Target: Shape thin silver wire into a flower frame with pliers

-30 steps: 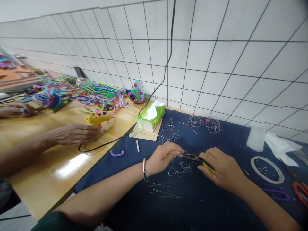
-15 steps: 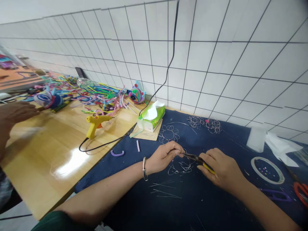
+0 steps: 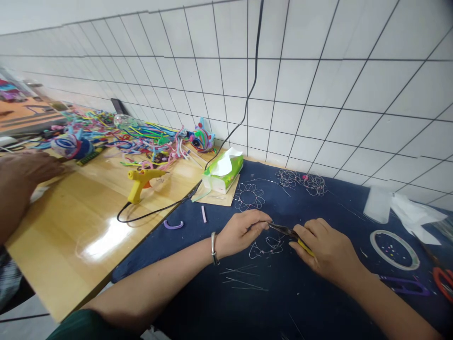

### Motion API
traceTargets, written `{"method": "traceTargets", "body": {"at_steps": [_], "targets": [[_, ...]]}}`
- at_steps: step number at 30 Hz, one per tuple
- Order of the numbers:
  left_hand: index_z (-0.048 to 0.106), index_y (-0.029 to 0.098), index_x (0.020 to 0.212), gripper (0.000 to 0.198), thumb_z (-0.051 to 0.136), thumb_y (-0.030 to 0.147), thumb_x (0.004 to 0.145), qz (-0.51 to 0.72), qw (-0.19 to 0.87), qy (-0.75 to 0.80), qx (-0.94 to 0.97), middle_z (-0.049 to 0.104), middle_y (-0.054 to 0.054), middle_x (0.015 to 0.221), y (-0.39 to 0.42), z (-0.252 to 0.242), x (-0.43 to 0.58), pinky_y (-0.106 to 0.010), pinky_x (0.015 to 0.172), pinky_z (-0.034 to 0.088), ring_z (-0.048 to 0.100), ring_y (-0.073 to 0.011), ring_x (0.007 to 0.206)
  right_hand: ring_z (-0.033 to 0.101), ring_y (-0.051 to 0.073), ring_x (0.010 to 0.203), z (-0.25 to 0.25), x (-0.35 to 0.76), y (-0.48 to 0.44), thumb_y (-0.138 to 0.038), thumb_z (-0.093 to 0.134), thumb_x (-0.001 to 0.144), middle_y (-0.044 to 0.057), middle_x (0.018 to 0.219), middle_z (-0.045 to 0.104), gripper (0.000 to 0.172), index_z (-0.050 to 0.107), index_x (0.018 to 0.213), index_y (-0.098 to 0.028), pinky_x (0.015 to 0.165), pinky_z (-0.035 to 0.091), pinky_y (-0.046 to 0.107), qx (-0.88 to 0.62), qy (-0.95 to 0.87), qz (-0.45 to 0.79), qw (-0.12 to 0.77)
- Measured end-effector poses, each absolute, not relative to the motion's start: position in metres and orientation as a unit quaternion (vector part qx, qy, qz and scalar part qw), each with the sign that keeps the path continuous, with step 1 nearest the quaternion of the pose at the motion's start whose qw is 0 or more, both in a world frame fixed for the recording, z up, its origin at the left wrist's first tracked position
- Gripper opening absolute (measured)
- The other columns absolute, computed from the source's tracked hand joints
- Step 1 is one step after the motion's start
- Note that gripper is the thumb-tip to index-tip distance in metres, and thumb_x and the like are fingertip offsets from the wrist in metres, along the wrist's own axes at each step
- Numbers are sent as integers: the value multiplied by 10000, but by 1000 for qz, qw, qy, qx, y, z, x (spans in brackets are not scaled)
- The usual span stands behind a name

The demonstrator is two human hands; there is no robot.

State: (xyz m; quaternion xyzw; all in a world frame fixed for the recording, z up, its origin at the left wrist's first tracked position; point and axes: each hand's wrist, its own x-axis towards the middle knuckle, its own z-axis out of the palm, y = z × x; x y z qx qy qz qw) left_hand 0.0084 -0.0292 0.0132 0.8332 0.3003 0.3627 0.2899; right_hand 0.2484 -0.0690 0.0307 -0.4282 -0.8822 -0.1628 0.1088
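Note:
Between my hands hangs a looped wire frame of thin silvery wire, low over the dark blue cloth. My left hand pinches the wire at its upper part, fingers closed. My right hand grips pliers with yellow handles. Their dark jaws reach to my left fingertips, on or beside the wire; I cannot tell exactly where they bite. Behind my left hand lies a flower-shaped wire ring. Several straight wire pieces lie on the cloth nearer to me.
A yellow glue gun stands on the wooden table, its cord running beside a green tissue pack. Coiled wire shapes lie by the wall. At right are a ring-shaped dish with beads and red-handled scissors. Another person's hand is at far left.
The wire frame has turned and shifted slightly beneath my fingers. My hands and the pliers stay nearly in place. The other person's hand at far left has moved a little to the right.

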Motion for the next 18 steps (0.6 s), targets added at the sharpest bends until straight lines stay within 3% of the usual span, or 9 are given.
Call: {"method": "traceTargets", "body": {"at_steps": [9, 18], "targets": [[583, 157, 938, 192, 416, 133, 846, 370, 305, 315, 819, 629, -37, 824, -28, 9, 10, -248, 728, 467, 578, -109, 769, 453, 165, 708, 30, 249, -70, -357, 456, 836, 65, 779, 531, 265, 581, 991, -182, 598, 367, 272, -429, -883, -163, 103], [589, 150, 954, 198, 421, 132, 850, 368, 334, 291, 817, 626, -53, 873, -24, 9, 8, -250, 728, 471, 574, -110, 779, 470, 154, 740, 32, 248, -70, -366, 452, 842, 58, 806, 536, 266, 572, 989, -181, 612, 376, 250, -441, -885, -89, 121]]}}
